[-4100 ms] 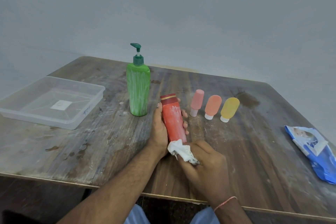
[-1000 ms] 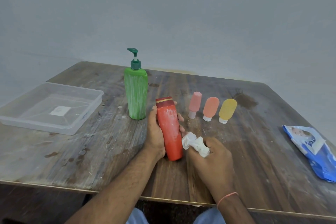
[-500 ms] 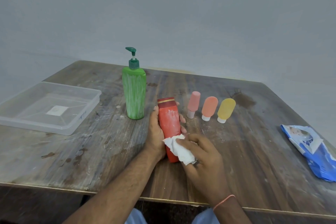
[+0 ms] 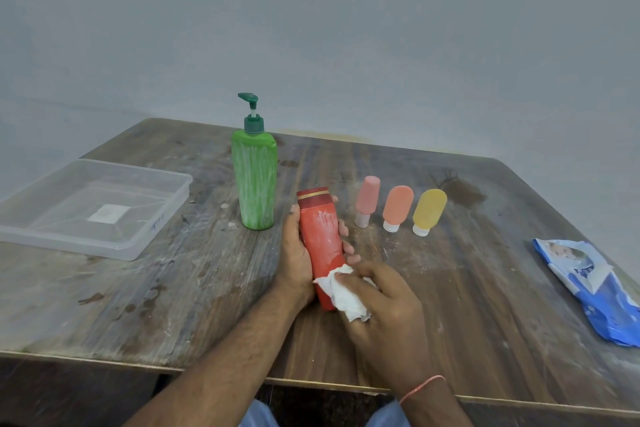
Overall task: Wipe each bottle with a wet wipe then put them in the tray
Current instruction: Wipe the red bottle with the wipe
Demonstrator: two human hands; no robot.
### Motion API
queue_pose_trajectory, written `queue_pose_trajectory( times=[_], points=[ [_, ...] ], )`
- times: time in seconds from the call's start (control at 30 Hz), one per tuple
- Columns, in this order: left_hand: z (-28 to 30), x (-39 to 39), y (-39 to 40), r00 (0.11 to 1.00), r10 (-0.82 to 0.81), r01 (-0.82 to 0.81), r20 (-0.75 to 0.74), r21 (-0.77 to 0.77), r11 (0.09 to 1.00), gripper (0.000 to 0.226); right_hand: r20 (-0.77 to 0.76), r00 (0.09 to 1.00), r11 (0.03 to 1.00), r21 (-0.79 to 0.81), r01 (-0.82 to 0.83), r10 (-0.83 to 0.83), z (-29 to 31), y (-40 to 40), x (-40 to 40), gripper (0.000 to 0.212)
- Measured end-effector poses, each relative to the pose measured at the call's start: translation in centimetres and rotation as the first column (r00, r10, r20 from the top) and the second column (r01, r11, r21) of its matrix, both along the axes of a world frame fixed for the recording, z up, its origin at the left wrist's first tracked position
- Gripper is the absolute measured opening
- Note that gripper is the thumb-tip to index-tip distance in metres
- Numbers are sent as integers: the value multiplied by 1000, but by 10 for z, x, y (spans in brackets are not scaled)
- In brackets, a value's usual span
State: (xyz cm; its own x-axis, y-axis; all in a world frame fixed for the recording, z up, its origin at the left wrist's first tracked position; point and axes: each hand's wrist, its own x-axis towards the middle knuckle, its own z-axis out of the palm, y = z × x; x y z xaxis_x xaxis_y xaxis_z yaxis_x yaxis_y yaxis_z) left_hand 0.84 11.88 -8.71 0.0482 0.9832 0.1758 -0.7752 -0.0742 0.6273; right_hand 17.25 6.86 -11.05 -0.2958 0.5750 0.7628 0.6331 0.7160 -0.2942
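While our left hand (image 4: 296, 253) curls its fingers round the red bottle (image 4: 320, 239), tilted above the table (image 4: 173, 288), our right hand (image 4: 379, 302) pinches the wipe (image 4: 341, 296) against its lower end. Green pump bottle (image 4: 255, 180) and three small bottles (image 4: 398, 206) stand behind; the tray (image 4: 138, 246) sits left.
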Motion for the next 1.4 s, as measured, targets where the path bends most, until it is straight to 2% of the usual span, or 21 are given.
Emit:
queue_pose_trajectory(
  times=[0.1, 0.33, 0.47, 0.53, 0.6, 0.7, 0.87, 0.93, 1.03, 1.1, 1.2, 1.33, 1.4],
  points=[
    [2, 1, -1, 1000, 3, -3, -2, -1, 1000, 64, 10, 1000, 1000, 16, 14, -14, 2, 3, -1, 44],
    [-3, 3, 3, 998, -51, 51, 30, -23, 998, 61, 94, 984, 984, 84, -157, 149, 1, -2, -4, 41],
    [-1, 1, 5, 997, -74, 75, -26, 7, 997, 64, 66, 996, 991, 122, -63, 55, 3, -2, -7, 46],
    [0, 2, 4, 996, -86, 87, -16, 20, 996, 57, 33, 999, 992, 118, -37, 33, 2, -2, -6, 40],
    [-1, 3, 1, 994, -110, 110, 8, 33, 993, 56, 54, 996, 988, 136, -75, 68, 1, -4, -6, 34],
    [-1, 4, 2, 995, -96, 97, -8, 28, 995, 64, 98, 990, 982, 149, -120, 106, -1, -4, -9, 40],
    [2, 5, 0, 998, -66, 67, -14, 16, 998, 52, -87, 996, 996, 91, 9, -1, 3, -4, -7, 40],
    [0, 4, 0, 996, -90, 90, -13, 25, 996, 54, -38, 998, 993, 106, -48, 52, 1, -3, -8, 39],
    [-1, 5, 3, 995, -97, 98, -31, 36, 995, 68, 38, 994, 986, 128, -105, 101, -1, -3, -10, 40],
    [-1, 7, 5, 994, -104, 105, -24, 20, 994, 70, -37, 999, 992, 121, -25, 29, 4, -3, -11, 42],
    [-2, 8, 3, 995, -95, 95, -4, 6, 995, 56, -130, 991, 992, 120, 44, -28, 8, -4, -11, 32],
    [-1, 8, 1, 991, -134, 134, 10, 30, 991, 62, 2, 999, 989, 142, -40, 40, 5, -5, -11, 32],
    [-1, 9, 0, 994, -104, 104, -35, -12, 995, 63, -30, 1000, 992, 126, 12, -9, 5, -3, -9, 36]
  ],
)
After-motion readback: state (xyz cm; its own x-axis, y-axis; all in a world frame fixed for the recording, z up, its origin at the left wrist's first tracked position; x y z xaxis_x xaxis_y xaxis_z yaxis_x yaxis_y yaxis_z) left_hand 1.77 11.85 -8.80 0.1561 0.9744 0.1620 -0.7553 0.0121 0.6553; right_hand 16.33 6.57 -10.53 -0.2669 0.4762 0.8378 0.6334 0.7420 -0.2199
